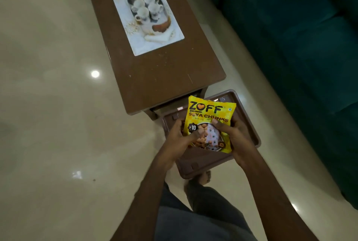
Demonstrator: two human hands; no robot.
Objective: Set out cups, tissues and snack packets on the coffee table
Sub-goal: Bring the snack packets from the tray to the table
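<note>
A yellow snack packet marked "ZOFF Soya Chunks" is held upright in both hands over a brown tray. My left hand grips its lower left edge and my right hand grips its right side. The brown coffee table stretches away beyond the hands. On it lies a white mat bearing an oval tray with several white cups and folded white tissues.
A dark green sofa runs along the right side. Glossy beige floor lies to the left of the table. The brown tray juts out below the table's near end. My legs and one bare foot are beneath it.
</note>
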